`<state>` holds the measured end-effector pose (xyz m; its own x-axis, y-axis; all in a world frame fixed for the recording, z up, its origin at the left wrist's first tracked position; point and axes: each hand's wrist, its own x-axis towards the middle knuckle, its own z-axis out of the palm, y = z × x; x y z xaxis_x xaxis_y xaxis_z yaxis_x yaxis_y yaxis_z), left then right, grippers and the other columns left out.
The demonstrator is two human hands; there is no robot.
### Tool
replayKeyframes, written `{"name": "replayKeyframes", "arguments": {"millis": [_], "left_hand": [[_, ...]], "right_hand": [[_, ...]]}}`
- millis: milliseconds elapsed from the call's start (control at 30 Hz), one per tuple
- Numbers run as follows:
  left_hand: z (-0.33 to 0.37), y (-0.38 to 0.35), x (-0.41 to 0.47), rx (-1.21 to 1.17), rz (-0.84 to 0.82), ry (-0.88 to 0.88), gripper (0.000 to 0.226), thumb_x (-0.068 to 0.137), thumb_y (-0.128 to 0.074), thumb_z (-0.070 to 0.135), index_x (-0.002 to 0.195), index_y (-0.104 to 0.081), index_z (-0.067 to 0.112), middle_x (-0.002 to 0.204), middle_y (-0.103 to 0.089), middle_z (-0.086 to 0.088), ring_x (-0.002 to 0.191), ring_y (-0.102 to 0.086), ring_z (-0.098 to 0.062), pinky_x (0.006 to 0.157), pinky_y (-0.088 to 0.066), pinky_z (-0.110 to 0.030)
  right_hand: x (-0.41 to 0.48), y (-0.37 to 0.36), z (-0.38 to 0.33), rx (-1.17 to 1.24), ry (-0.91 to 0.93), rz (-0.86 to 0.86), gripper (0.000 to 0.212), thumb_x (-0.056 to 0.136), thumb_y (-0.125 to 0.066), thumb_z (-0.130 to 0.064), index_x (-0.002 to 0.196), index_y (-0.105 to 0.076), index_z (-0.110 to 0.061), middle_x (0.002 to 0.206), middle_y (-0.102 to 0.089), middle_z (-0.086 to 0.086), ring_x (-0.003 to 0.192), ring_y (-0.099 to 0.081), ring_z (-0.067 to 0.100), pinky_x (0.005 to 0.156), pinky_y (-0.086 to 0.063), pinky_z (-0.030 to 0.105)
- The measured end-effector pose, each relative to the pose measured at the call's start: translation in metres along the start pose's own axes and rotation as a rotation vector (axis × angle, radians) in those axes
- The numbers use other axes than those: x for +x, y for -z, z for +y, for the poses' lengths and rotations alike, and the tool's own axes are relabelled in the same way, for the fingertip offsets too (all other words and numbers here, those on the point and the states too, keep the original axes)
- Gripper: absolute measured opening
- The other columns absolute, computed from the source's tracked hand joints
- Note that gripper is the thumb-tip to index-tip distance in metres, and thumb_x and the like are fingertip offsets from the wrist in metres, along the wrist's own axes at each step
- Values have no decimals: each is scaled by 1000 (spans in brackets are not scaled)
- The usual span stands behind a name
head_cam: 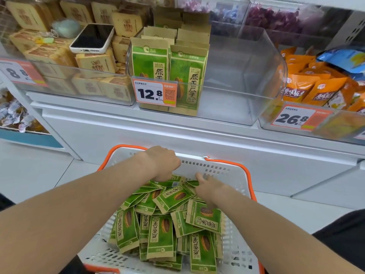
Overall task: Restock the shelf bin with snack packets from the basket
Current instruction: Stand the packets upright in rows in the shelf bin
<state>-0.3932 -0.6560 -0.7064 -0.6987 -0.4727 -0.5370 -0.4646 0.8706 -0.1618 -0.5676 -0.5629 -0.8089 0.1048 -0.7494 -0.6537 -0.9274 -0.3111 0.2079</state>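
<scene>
The price tag (155, 93) on the clear shelf bin (246, 91) reads "12.8". Right of that bin, another tag (296, 118) reads "26.8". The green packets (187, 80) inside the bin read "原香瓜子".

The snack packets (173, 196) are green with tan edges; the basket (233, 175) is white with an orange rim.

Shop — price tags (154, 93), stocked bins (256, 56)

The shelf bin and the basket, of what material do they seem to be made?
The shelf bin looks like clear hard plastic, glossy: the shelf shows through its walls and the rim catches light. The basket looks like white moulded plastic, matt, with rows of slots in its walls and an orange rim, probably plastic too.
</scene>
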Motion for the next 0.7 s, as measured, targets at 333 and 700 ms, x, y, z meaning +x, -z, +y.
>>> {"name": "replayKeyframes", "arguments": {"millis": [333, 700], "left_hand": [[3, 11, -5, -234, -21, 63, 42, 104, -47, 12, 143, -55, 24, 139, -57, -8, 115, -62, -30, 81, -48, -37], [-20, 29, -38, -654, -107, 308, 35, 105, -44, 8, 139, -50, 2, 113, -60, -13, 104, -67, -33, 79, -55, -40]], "right_hand": [[-14, 19, 0, 91, 67, 174, 36, 104, -54, -12, 140, -57, -8, 126, -55, 17, 112, -59, 36, 93, -54, 47], [-53, 73, -2, 1152, 22, 748, 25, 98, -65, -10, 108, -53, -29, 88, -63, -4, 75, -61, 12, 71, -53, 37]]}}
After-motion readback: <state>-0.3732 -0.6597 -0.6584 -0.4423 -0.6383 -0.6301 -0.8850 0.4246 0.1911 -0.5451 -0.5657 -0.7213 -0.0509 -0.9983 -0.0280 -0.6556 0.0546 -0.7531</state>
